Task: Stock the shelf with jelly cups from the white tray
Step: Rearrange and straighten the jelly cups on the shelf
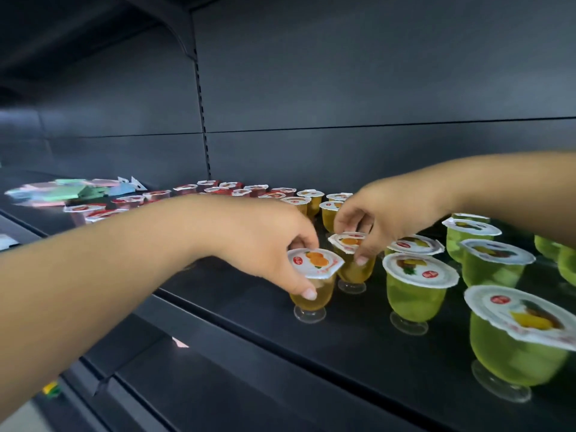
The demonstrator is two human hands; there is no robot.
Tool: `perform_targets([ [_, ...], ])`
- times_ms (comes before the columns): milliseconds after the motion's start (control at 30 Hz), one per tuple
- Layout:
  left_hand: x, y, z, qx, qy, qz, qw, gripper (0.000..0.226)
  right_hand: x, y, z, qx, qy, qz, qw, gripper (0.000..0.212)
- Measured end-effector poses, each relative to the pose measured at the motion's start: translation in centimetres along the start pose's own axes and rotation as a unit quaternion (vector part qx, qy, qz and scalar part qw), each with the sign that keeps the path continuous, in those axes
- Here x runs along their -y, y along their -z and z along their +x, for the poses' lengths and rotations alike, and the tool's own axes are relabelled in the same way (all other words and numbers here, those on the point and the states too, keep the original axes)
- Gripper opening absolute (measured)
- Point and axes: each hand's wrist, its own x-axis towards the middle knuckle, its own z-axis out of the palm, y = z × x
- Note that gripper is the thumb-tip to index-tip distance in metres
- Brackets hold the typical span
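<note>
On the black shelf [358, 353] my left hand [268, 241] grips an orange jelly cup [314, 275] by its lid rim and side; the cup stands on its clear foot near the front edge. Just behind it my right hand [383, 219] pinches the lid of a second orange jelly cup [353, 266], which also stands on the shelf. To the right stand several green jelly cups [417, 288]. More orange cups [311, 201] and a group of red cups [218, 191] fill the back of the shelf. The white tray is out of view.
Pastel packets [62, 191] lie at the far left of the shelf. The dark back panel [343, 104] rises behind the cups, with a slotted upright [202, 120] at its seam. A lower shelf [187, 394] shows below the front edge.
</note>
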Motion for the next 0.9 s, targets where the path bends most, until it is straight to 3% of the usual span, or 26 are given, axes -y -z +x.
perform_targets([
  [167,3.7,0.0,2.9,0.001,0.085,0.051,0.995,0.034,-0.9,0.3,2.1,-0.032,-0.028,-0.021,0.999,0.041],
  [333,6.1,0.0,6.3,-0.033,0.134,0.041,0.99,0.038,-2.2,0.4,4.3,-0.06,-0.043,-0.012,0.997,0.03],
  [600,7.7,0.8,10.1,-0.029,0.126,0.057,0.99,0.047,-2.4,0.8,6.3,-0.065,-0.05,-0.018,0.996,0.028],
  [900,9.1,0.3,10.8,-0.084,0.124,0.063,0.987,0.049,-1.9,0.5,6.6,-0.085,-0.069,-0.024,0.994,0.044],
])
